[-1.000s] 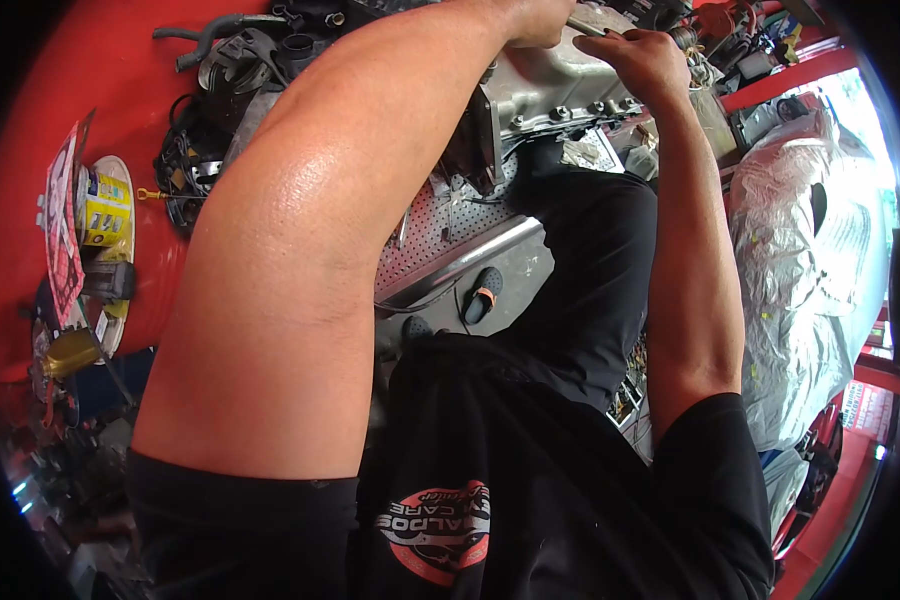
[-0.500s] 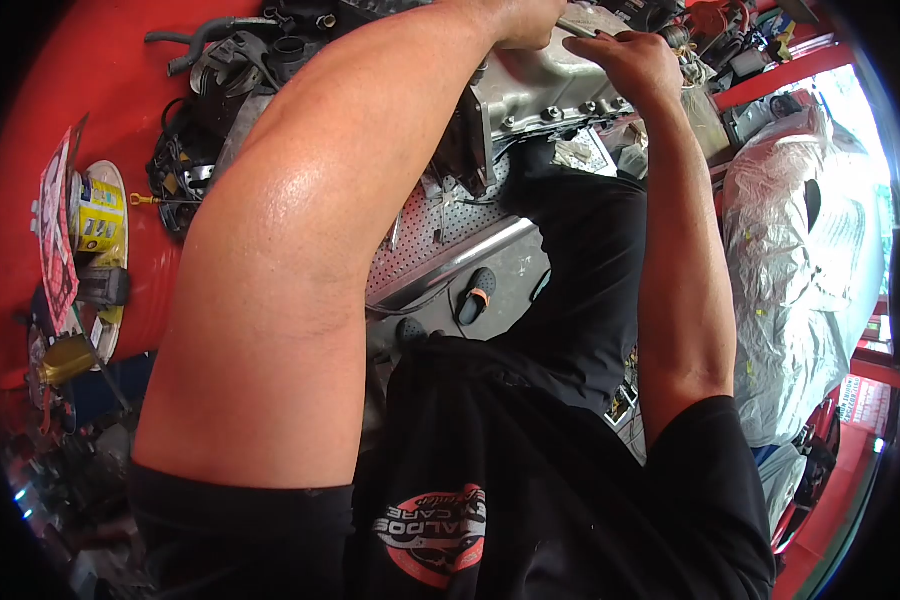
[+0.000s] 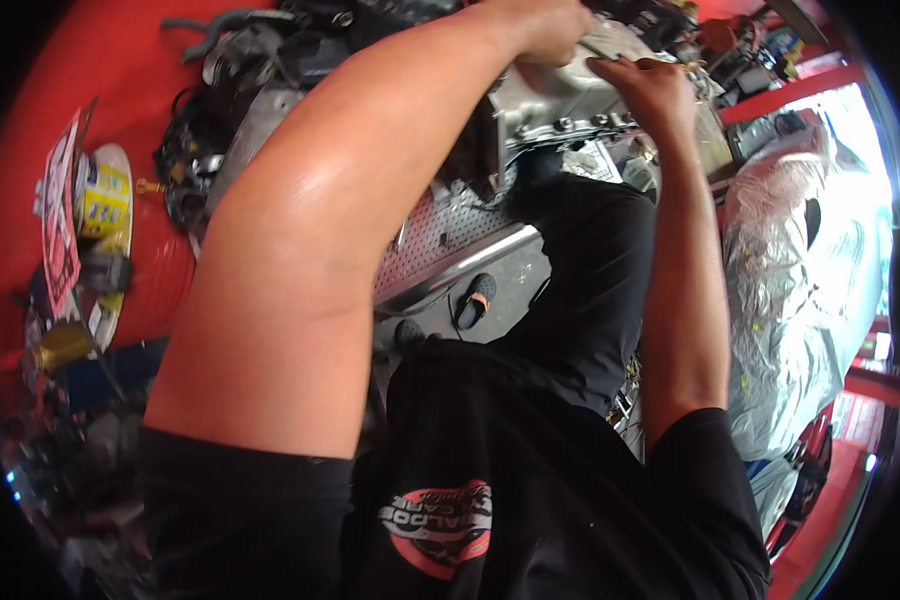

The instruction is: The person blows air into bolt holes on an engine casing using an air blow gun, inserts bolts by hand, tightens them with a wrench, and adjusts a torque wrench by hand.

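At the top of the head view, my left hand (image 3: 553, 30) is closed, its fingers partly hidden at the frame edge. My right hand (image 3: 660, 92) is curled a little lower and to the right, thumb pointing toward the left one. A thin metal bar (image 3: 596, 49) spans the gap between them, and both hands seem to grip it; its ends are hidden. Beneath the hands lies a silver metal engine cover (image 3: 535, 100) with a row of bolts (image 3: 563, 125) along its near edge.
Hoses and dark engine parts (image 3: 305, 55) crowd the upper left. A perforated metal step (image 3: 450, 240) lies below the engine. Plastic sheeting (image 3: 780, 290) covers a large shape at right. A yellow-labelled can (image 3: 105, 200) stands at left; a clog (image 3: 473, 300) shows on the floor.
The view has shifted slightly, so the engine and both hands appear a little lower and farther right. Both hands stay close together over the cover, with the bar between them now more visible.
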Motion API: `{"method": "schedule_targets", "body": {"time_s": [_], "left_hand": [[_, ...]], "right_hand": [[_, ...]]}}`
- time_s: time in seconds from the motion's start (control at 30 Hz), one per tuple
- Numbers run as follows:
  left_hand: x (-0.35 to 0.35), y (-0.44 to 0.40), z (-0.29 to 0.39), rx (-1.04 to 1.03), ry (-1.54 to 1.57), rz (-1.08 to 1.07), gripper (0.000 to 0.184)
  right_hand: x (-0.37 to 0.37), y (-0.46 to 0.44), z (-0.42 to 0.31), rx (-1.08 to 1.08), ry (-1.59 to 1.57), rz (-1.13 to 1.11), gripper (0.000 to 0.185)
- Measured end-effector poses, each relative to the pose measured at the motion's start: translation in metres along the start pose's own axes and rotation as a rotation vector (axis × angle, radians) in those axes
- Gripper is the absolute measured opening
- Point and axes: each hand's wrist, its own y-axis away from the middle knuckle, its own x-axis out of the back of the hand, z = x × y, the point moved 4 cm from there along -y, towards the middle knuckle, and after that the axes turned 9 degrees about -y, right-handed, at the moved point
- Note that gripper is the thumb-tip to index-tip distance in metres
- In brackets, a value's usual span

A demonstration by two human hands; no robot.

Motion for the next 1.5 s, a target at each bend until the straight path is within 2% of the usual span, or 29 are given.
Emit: {"method": "schedule_targets", "body": {"time_s": [0.03, 0.13, 0.23, 0.33, 0.43, 0.47, 0.53, 0.6, 0.67, 0.73, 0.77, 0.8, 0.87, 0.93, 0.97, 1.0, 1.03, 1.07, 1.1, 1.13, 1.17, 1.2, 1.23, 1.27, 1.3, 1.33, 1.37, 1.43, 1.5], "left_hand": [[-0.004, 0.0, 0.0, 0.022, 0.04, 0.006, 0.027], [0.001, 0.008, -0.002, 0.059, 0.071, 0.004, 0.029], [-0.002, 0.003, -0.001, 0.068, 0.038, -0.021, 0.029], [0.002, 0.003, 0.002, 0.091, -0.021, -0.11, 0.031], [0.001, 0.007, 0.008, 0.108, -0.01, -0.119, 0.029], [0.001, 0.01, 0.011, 0.178, 0.012, -0.118, 0.028], [-0.004, 0.01, 0.011, 0.249, 0.031, -0.12, 0.028], [-0.01, 0.004, 0.005, 0.304, 0.012, -0.035, 0.029], [0.003, 0.014, -0.001, 0.224, 0.008, -0.091, 0.032], [0.003, 0.011, -0.005, 0.168, -0.018, -0.173, 0.03], [0.002, 0.009, -0.007, 0.161, -0.031, -0.193, 0.03], [-0.001, 0.009, -0.009, 0.179, -0.032, -0.196, 0.03], [0.004, 0.015, -0.023, 0.269, 0.077, -0.024, 0.027], [0.019, 0.035, -0.035, 0.362, 0.067, 0.01, 0.027], [0.034, 0.065, -0.039, 0.565, 0.302, -0.103, 0.028], [0.009, 0.089, -0.056, 0.648, 0.522, -0.086, 0.031], [-0.016, 0.112, -0.072, 0.736, 0.736, -0.053, 0.034], [-0.064, 0.131, -0.08, 0.57, 0.522, 0.192, 0.023], [-0.073, 0.18, -0.069, 0.675, 0.753, 0.193, 0.017], [-0.104, 0.217, -0.054, 0.708, 0.846, 0.256, 0.019], [-0.139, 0.254, -0.034, 0.843, 0.919, 0.172, 0.018], [-0.165, 0.287, -0.011, 0.983, 1.129, 0.027, 0.018], [-0.213, 0.323, 0.015, 1.138, 1.225, -0.064, 0.02], [-0.22, 0.343, 0.039, 1.38, 1.476, -0.206, 0.021], [-0.251, 0.365, 0.056, 1.367, 1.428, -0.284, 0.023], [-0.295, 0.391, 0.069, 1.355, 1.376, -0.354, 0.026], [-0.33, 0.412, 0.07, 1.362, 1.38, -0.341, 0.026], [-0.375, 0.441, 0.068, 1.275, 0.762, -0.41, 0.036], [-0.393, 0.426, 0.067, 1.251, 0.734, -0.495, 0.04]], "right_hand": [[0.001, -0.008, 0.0, -0.045, 0.114, -0.094, 0.067], [-0.006, -0.022, 0.01, 0.132, 0.18, -0.046, 0.064], [-0.002, -0.023, 0.0, 0.13, 0.201, -0.221, 0.06], [0.0, -0.024, -0.004, 0.266, 0.285, -0.261, 0.056], [-0.01, -0.065, 0.022, 0.488, 0.396, -0.271, 0.043], [-0.015, -0.07, 0.012, 0.654, 0.235, -0.223, 0.044], [-0.01, -0.064, -0.01, 0.373, 0.43, -0.2, 0.043], [-0.004, -0.044, -0.016, 0.429, 0.39, -0.227, 0.04], [-0.022, -0.059, -0.006, 0.485, 0.249, -0.314, 0.044], [-0.017, -0.061, 0.016, 0.402, 0.232, -0.3, 0.041], [-0.015, -0.061, 0.018, 0.464, 0.066, -0.241, 0.038], [-0.014, -0.061, 0.019, 0.475, -0.247, -0.107, 0.045], [-0.014, -0.071, 0.027, 0.586, -0.452, 0.071, 0.056], [-0.038, -0.046, 0.043, 0.195, -0.467, 0.234, 0.063], [-0.063, -0.007, 0.024, 0.302, -0.513, 0.133, 0.065], [-0.083, 0.039, -0.006, 0.403, -0.556, 0.036, 0.067], [-0.087, 0.081, -0.047, 0.712, -0.271, 0.011, 0.073], [-0.106, 0.106, -0.056, 0.736, -0.229, -0.14, 0.074], [-0.129, 0.129, -0.06, 0.708, -0.266, -0.278, 0.072], [-0.15, 0.148, -0.061, 0.596, -0.262, -0.427, 0.053], [-0.18, 0.165, -0.048, 0.521, -0.189, -0.589, 0.034], [-0.211, 0.184, -0.03, 0.521, -0.089, -0.819, 0.043], [-0.234, 0.207, -0.013, 0.616, -0.083, -0.934, 0.052], [-0.254, 0.233, 0.008, 0.591, -0.06, -1.095, 0.051], [-0.267, 0.256, 0.033, 0.61, -0.113, -1.144, 0.051], [-0.259, 0.273, 0.05, 0.67, -0.09, -1.081, 0.05], [-0.254, 0.284, 0.073, 0.543, 0.018, -1.198, 0.048], [-0.234, 0.298, 0.109, 0.272, 0.142, -1.269, 0.049], [-0.227, 0.301, 0.122, 0.155, 0.053, -1.167, 0.051]]}}
